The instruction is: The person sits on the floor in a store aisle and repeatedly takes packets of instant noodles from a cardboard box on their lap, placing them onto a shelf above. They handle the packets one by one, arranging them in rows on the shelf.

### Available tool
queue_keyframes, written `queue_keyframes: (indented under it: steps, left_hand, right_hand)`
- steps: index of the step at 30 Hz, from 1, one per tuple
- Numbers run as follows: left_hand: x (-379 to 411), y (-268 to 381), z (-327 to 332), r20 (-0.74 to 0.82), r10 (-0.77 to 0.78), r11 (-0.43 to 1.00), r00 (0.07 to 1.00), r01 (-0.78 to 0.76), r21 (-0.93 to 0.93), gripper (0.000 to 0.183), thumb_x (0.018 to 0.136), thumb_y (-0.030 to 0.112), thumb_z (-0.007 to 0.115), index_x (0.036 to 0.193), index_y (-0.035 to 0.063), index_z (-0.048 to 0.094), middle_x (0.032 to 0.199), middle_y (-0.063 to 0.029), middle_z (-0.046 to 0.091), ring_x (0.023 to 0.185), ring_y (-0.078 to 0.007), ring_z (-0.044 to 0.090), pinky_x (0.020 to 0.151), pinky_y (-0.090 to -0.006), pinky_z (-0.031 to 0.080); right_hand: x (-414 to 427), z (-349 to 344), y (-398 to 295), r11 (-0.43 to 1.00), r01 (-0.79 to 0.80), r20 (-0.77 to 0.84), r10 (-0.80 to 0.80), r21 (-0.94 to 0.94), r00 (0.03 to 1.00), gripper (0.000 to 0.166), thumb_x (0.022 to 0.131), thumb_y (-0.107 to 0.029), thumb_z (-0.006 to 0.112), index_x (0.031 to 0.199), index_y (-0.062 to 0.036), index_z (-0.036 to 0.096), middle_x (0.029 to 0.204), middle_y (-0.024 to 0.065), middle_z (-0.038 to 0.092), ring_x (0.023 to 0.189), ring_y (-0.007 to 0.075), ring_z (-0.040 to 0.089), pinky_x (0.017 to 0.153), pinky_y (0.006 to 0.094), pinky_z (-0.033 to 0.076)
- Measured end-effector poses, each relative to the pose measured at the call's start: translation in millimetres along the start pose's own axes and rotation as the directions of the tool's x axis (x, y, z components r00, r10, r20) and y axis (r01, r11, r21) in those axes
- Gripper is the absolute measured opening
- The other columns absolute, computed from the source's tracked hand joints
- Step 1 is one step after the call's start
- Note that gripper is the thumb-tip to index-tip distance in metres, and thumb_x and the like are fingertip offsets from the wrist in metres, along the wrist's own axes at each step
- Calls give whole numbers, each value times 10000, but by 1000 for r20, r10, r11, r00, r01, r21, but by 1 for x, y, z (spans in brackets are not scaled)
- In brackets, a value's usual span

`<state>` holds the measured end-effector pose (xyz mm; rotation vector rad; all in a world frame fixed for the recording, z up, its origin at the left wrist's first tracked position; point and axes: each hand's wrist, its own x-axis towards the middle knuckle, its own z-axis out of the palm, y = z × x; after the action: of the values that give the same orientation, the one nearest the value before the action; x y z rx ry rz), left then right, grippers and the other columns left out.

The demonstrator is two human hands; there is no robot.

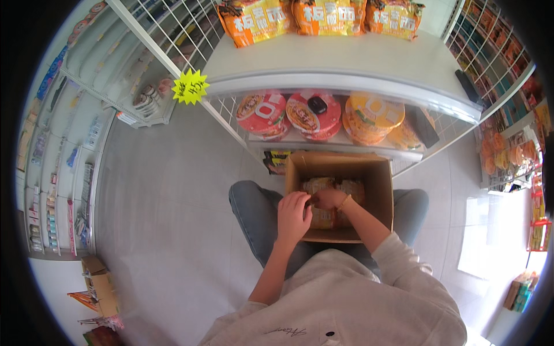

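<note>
A cardboard box (pixel 381 190), its top open, stands between my knees and holds several orange and clear plastic packets (pixel 352 189). My left hand (pixel 295 213) is at the box's left side, its fingers bent near the left wall. Beside it, inside the box opening, my right hand (pixel 330 199) reaches leftward above the packets, with a bracelet at the wrist. The fingertips of both hands are close together around something small and dark that I cannot make out. Whether either hand grips a packet is hidden.
Ahead stands a shelf unit (pixel 337 56) with orange noodle packets (pixel 329 17) on its upper board. Below are stacked red noodle tubs (pixel 262 113) and yellow tubs (pixel 373 114). Wire mesh panels flank it. More stocked shelves (pixel 65 142) line the left; a carton (pixel 104 289) is at lower left.
</note>
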<state>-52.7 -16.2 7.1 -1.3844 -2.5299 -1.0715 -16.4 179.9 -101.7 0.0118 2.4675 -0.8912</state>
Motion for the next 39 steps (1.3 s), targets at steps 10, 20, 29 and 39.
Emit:
queue_keyframes:
  steps: [10, 20, 29, 39]
  left_hand:
    - [29, 12, -9, 18, -46, 983, 999, 48, -179, 345, 872, 48, 697, 1210, 68, 631, 1205, -128, 667, 1163, -340, 613, 1014, -449, 461]
    - [214, 53, -69, -423, 134, 895, 896, -293, -336, 352, 904, -15, 661, 1250, 18, 607, 1240, -133, 671, 1171, -257, 643, 1011, -398, 494]
    - [423, 31, -80, -192, -144, 806, 971, 3, -591, 650, 876, 157, 798, 1385, -50, 451, 1356, -181, 601, 1235, -236, 603, 1019, -373, 496]
    - [445, 21, -60, -204, -276, 813, 939, 114, -571, 677, 771, 246, 914, 1268, -54, 565, 1120, -138, 710, 976, -177, 686, 830, -320, 550]
  right_hand:
    - [-179, -5, -88, 968, -3, -528, 140, 250, 838, 363, 960, -433, 657, 971, -77, 727, 841, 162, 734, 773, 395, 702, 685, 491, 565]
    - [-177, 21, -88, 974, -181, -802, 215, 136, 557, 262, 913, -344, 709, 842, -92, 692, 733, 125, 703, 650, 310, 697, 566, 422, 562]
    - [-179, 20, -91, 977, -133, -817, 212, 166, 536, 181, 912, -269, 655, 867, -100, 699, 721, 125, 704, 631, 349, 689, 568, 465, 564]
    - [-175, 30, -87, 968, -198, -776, 241, 151, 584, 177, 892, -285, 650, 891, -120, 715, 757, 121, 725, 647, 342, 704, 581, 461, 570]
